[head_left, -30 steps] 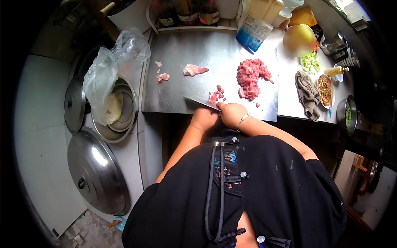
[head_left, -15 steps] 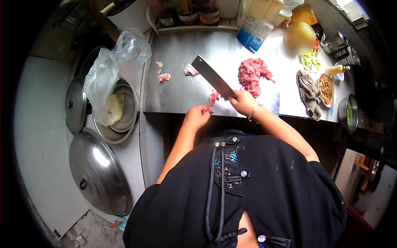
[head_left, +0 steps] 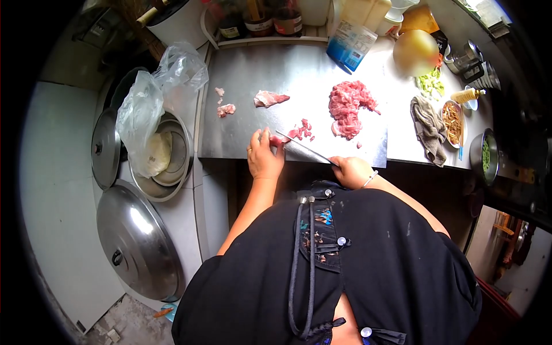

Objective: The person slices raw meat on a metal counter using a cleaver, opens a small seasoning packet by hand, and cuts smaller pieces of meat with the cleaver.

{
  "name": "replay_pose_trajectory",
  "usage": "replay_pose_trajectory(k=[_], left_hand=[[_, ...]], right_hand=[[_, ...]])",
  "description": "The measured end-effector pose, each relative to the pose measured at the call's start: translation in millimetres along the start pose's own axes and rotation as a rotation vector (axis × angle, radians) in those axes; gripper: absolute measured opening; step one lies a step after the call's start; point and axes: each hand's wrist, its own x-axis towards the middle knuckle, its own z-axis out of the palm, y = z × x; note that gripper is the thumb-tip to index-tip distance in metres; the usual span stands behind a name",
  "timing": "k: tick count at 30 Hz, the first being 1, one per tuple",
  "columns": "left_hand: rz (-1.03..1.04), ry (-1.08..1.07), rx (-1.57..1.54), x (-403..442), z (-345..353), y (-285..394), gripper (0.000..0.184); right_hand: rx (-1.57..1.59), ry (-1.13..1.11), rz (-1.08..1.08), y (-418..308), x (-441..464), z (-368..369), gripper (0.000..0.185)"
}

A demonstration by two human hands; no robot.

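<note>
My right hand (head_left: 352, 172) grips the handle of a cleaver (head_left: 306, 148), whose blade is seen nearly edge-on and points up and to the left. The blade's far end is at a strip of raw meat (head_left: 278, 140) near the steel board's front edge. My left hand (head_left: 264, 156) holds that strip with its fingertips, just left of the blade. Small cut meat bits (head_left: 302, 130) lie right behind the blade. Farther back is a larger chunk of meat (head_left: 270, 99). A heap of sliced meat (head_left: 349, 109) lies to the right, and pale scraps (head_left: 226, 109) lie to the left.
Beneath the meat is a steel board (head_left: 241, 63). On the right are a grey cloth (head_left: 428, 129), a plate of shredded food (head_left: 452, 123) and a metal bowl (head_left: 486, 158) with green pieces. Left are a plastic bag (head_left: 141, 109) in metal bowls and a large lid (head_left: 138, 238). Bottles (head_left: 287, 20) stand behind.
The cleaver has turned from showing its flat side to edge-on and come down toward the front edge. Small cut bits now show on the board. My left hand has shifted slightly left.
</note>
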Motion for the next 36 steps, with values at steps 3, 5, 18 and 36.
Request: replay_pose_trajectory(k=[3, 5, 18, 36], left_hand=[[0.039, -0.122, -0.026, 3.4, 6.1, -5.2, 0.03], [0.016, -0.206, -0.005, 6.9, 4.4, -3.0, 0.026], [-0.278, -0.78, 0.062, 14.8, 0.3, 29.7, 0.025], [0.27, -0.89, -0.324, -23.0, 15.0, 56.3, 0.024]], right_hand=[[0.006, 0.005, -0.002, 2.1, -5.9, -0.5, 0.025], [0.007, 0.01, 0.001, 4.8, -8.0, 0.1, 0.025], [-0.081, -0.086, 0.057, 3.2, -12.3, -3.9, 0.024], [-0.149, -0.142, 0.08, -14.9, 29.1, 2.2, 0.022]])
